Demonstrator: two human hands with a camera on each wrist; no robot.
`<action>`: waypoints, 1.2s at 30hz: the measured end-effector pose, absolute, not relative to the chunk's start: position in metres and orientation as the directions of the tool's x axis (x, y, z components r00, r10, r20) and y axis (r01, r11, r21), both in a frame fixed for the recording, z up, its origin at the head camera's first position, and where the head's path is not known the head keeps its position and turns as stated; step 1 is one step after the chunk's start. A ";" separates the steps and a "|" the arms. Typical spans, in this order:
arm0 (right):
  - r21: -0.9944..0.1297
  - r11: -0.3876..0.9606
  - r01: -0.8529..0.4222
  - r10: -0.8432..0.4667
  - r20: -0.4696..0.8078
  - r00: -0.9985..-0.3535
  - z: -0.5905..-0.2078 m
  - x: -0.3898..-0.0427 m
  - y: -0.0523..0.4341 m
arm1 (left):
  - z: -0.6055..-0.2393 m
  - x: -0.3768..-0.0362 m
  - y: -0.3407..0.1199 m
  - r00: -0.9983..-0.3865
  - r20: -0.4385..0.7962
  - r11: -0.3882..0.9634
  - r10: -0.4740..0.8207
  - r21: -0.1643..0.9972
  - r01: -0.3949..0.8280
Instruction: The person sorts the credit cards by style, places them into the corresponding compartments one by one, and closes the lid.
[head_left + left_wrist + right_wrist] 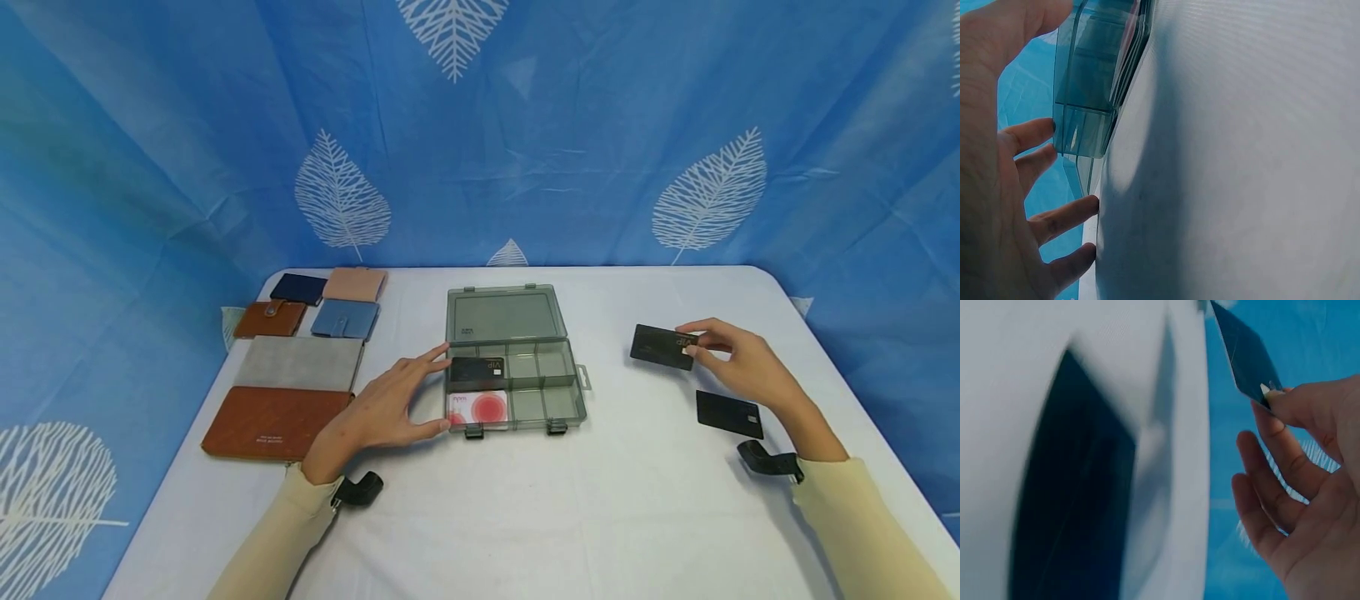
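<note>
Between thumb and fingers my right hand [738, 360] pinches a black card [663, 347] marked VIP by its right end, raised over the table. A second black card [729, 414] lies on the cloth below that hand. My left hand [386, 404] spans the left side of a grey see-through compartment box [553, 403], its thumb at the near corner and index finger toward the hinge side. In the left wrist view, the fingers [1063, 220] are spread. The box's lid lies back. Inside its left compartments are a black VIP card [474, 368] and a white-and-red card [477, 407].
At the left sit a brown zip wallet [277, 421], a grey wallet [298, 362], a blue wallet [345, 318], a small brown wallet [268, 319], a tan wallet [354, 284] and a navy one [298, 288]. A blue leaf-print curtain [562, 167] hangs behind the white table.
</note>
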State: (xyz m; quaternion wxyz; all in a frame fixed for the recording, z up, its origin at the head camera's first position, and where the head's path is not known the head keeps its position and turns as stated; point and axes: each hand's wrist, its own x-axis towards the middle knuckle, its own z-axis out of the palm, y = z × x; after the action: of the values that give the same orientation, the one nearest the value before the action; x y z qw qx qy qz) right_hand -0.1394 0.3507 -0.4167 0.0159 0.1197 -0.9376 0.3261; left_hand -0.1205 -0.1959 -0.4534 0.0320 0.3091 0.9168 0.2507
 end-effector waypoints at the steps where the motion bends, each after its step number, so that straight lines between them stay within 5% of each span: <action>1: -0.611 0.753 -0.244 -0.222 0.113 -0.969 -0.415 -0.141 0.343 | -0.453 -0.120 -0.196 -0.806 0.097 0.683 0.583 0.480 0.551; 18: -0.710 0.592 -0.382 -0.414 0.139 -0.900 -0.412 -0.160 0.218 | -0.457 -0.119 -0.195 -0.801 0.113 0.678 0.588 0.470 0.565; 36: -0.638 0.626 -0.449 -0.484 0.133 -0.865 -0.422 -0.153 0.131 | -0.458 -0.120 -0.196 -0.803 0.115 0.684 0.585 0.461 0.565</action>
State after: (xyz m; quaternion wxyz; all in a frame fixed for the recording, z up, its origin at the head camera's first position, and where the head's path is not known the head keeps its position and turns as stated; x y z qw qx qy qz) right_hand -0.1533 0.1308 -0.4223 -0.0257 0.2589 -0.9012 0.3467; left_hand -0.1196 -0.1963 -0.4580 0.0206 0.3133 0.9175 0.2442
